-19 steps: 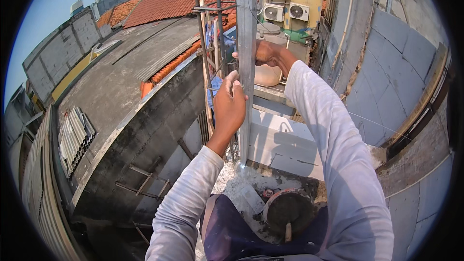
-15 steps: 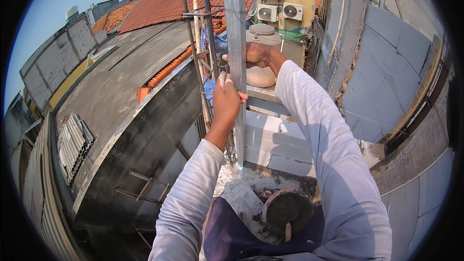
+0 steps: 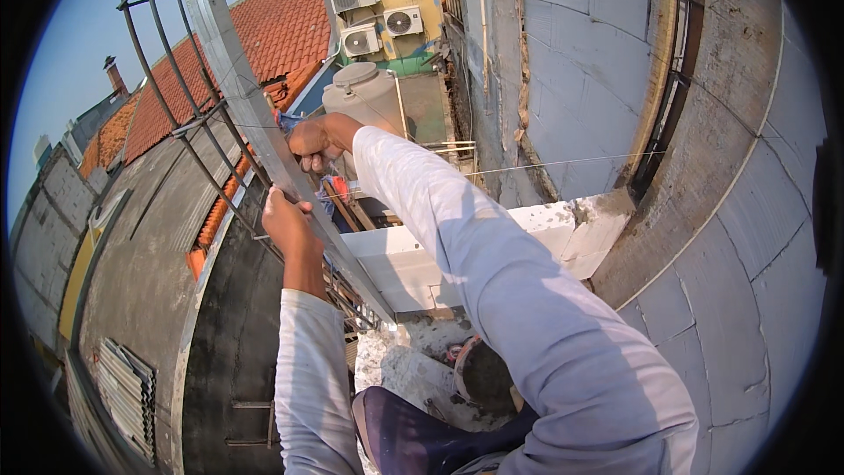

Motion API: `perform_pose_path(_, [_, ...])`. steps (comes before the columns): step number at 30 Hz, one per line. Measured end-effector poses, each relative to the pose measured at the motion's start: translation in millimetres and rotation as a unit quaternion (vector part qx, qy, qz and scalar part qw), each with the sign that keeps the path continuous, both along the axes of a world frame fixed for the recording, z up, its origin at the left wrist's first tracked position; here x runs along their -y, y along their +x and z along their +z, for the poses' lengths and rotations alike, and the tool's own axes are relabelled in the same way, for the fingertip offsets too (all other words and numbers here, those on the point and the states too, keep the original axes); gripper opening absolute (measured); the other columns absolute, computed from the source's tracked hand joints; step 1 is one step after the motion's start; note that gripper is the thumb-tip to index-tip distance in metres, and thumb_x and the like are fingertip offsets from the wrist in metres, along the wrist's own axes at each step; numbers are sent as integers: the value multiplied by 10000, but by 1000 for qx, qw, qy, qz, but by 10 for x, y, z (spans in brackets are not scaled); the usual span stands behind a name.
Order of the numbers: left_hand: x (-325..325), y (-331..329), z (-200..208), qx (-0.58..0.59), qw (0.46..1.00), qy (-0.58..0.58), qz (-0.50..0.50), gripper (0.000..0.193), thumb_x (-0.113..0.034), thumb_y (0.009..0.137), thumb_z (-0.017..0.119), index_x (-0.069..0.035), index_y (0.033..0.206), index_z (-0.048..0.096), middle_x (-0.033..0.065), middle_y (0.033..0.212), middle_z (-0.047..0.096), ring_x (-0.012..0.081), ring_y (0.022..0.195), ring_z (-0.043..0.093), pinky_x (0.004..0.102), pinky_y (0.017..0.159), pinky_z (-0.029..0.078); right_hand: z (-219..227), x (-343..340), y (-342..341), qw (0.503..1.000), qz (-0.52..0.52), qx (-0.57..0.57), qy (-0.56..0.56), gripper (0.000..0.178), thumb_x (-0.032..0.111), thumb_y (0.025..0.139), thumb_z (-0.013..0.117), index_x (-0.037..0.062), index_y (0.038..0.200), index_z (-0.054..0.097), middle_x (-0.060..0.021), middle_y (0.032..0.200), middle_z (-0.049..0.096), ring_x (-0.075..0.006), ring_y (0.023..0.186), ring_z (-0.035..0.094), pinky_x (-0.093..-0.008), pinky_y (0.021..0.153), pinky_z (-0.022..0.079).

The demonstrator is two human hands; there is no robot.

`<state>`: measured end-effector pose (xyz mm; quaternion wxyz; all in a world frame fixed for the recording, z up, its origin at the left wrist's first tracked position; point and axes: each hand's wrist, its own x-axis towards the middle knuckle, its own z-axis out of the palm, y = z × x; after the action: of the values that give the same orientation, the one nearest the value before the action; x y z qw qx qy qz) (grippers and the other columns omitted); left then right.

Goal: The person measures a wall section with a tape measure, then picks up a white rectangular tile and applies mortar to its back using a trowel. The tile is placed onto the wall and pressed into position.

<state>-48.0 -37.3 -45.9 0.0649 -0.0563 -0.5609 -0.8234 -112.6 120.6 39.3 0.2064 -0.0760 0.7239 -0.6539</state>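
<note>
A long silvery metal bar stands in front of me, leaning with its top to the left. My left hand is closed on the bar's left side, its thumb lying across the front face. Higher up, my right hand is curled into a fist against the bar's right edge. Whatever its fingers may hold is hidden. A thin string stretches from near the bar to the wall on the right. Just left of the bar rises a cage of steel rebar.
White blocks form a low wall ahead. Below sits a bucket of dark mix, beside my knee. A grey block wall borders the right. Beyond are a water tank and a lower roof at left.
My view has swung right, so the bar and both hands appear farther left and the bar looks tilted. The right hand's fingers no longer show past the bar's left edge. The left hand stays on it.
</note>
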Motion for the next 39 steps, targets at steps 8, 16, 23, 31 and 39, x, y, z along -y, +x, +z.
perform_pose_path(8, [-209, 173, -90, -21, 996, 83, -22, 274, -212, 1029, 453, -55, 1207, 591, -19, 855, 570, 62, 577, 428, 230, 551, 378, 139, -35, 95, 925, -109, -130, 341, 224, 169, 944, 565, -5, 994, 697, -41, 769, 665, -115, 526, 497, -291, 502, 427])
perform_pose_path(16, [-197, 226, -119, -66, 992, 109, 2, 276, -208, 1041, 485, -39, 1236, 579, -20, 881, 590, 46, 613, 423, 219, 561, 366, 435, -414, 475, 831, -143, -322, 432, 259, 351, 921, 747, 109, 1011, 767, -52, 855, 700, -208, 753, 643, -344, 710, 573])
perform_pose_path(23, [-335, 228, -152, -42, 980, 192, 26, 296, -201, 1036, 518, 5, 1242, 574, 59, 1006, 656, 132, 887, 621, 276, 763, 504, -158, 123, 535, 546, -441, -541, 464, 332, 357, 955, 678, 29, 918, 717, -170, 850, 725, -317, 808, 717, -438, 708, 555])
perform_pose_path(31, [-266, 351, -38, 15, 948, 319, -11, 202, -167, 1018, 585, -18, 1154, 602, 62, 1023, 656, 140, 909, 620, 268, 835, 503, -33, -126, 265, 562, -434, -515, 481, 314, 318, 926, 683, 11, 993, 688, -183, 944, 722, -367, 862, 714, -467, 750, 554])
perform_pose_path(39, [-364, 249, -43, 30, 936, 350, 12, 200, -153, 994, 640, -33, 1147, 593, 61, 1058, 643, 143, 960, 613, 287, 855, 501, 410, -75, -29, 530, -405, -480, 570, 326, 191, 931, 618, -1, 1193, 645, -201, 1094, 699, -366, 975, 687, -486, 822, 544])
